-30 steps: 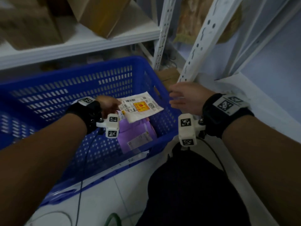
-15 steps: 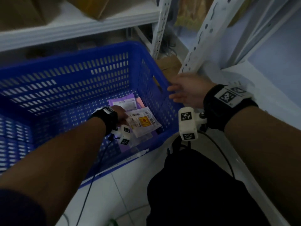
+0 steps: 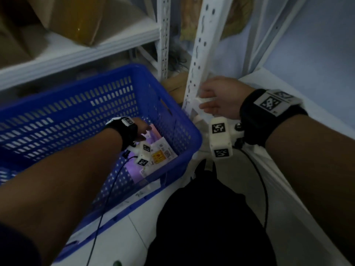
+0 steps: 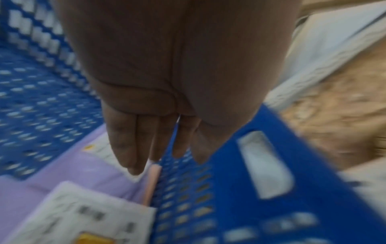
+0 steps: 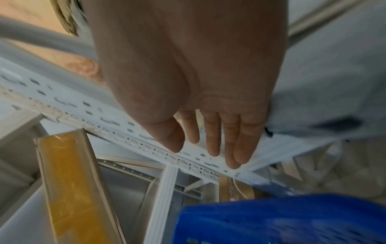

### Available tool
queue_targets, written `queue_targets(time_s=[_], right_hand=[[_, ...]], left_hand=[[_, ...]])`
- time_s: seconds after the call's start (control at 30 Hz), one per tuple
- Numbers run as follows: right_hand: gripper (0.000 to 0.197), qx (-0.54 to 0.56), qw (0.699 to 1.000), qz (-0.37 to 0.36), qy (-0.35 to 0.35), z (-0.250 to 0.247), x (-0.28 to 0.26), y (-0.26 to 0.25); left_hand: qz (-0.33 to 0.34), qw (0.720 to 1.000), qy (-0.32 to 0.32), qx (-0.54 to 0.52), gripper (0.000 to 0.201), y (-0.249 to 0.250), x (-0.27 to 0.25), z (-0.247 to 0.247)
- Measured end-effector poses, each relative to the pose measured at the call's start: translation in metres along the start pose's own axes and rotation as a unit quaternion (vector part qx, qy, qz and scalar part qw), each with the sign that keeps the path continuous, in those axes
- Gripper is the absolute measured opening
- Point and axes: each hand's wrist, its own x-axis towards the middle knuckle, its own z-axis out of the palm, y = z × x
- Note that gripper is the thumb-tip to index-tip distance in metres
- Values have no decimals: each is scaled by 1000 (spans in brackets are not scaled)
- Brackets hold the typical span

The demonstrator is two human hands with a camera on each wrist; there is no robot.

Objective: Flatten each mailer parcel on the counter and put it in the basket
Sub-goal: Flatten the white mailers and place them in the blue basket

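Note:
A blue slotted basket stands on the floor at the left. In its near right corner lies a white mailer with a yellow label, on top of purple mailers. My left hand hovers inside the basket just above them, its fingers straight and holding nothing. The left wrist view shows those fingers above a purple mailer and the white mailer. My right hand hangs open beside the white shelf upright, empty, to the right of the basket.
White slotted shelving runs behind the basket, with cardboard boxes on it. A white counter edge runs along the right. A black garment fills the lower middle. A taped cardboard box stands below the shelf.
My left hand carried the white mailer down into the basket, laid it on the purple ones and let go. The right hand drifted slightly right, toward the upright.

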Motion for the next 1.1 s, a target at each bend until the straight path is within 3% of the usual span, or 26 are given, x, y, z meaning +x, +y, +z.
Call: queue_targets(time_s=[0.1, 0.23, 0.3, 0.4, 0.53, 0.73, 1.1], right_hand=[[6, 17, 999, -23, 22, -24, -24, -14], [30, 46, 995, -61, 58, -66, -68, -34], [27, 61, 993, -66, 79, -83, -90, -41], [17, 77, 989, -69, 105, -113, -122, -45], [31, 78, 984, -62, 150, -160, -162, -39], [48, 92, 970, -25, 223, -225, -184, -5], [44, 63, 958, 78, 268, -261, -144, 114]], left_hand=[[31, 999, -39, 5, 20, 39, -21, -6], [80, 991, -104, 30, 32, 99, -60, -9], [101, 982, -135, 79, 40, 128, -89, -3], [133, 967, -174, 129, 36, 173, -140, 12], [222, 952, -156, 140, 23, 226, -196, 31], [251, 945, -130, 166, 24, 263, -232, 70], [215, 947, -85, 224, 26, 251, -186, 143]])
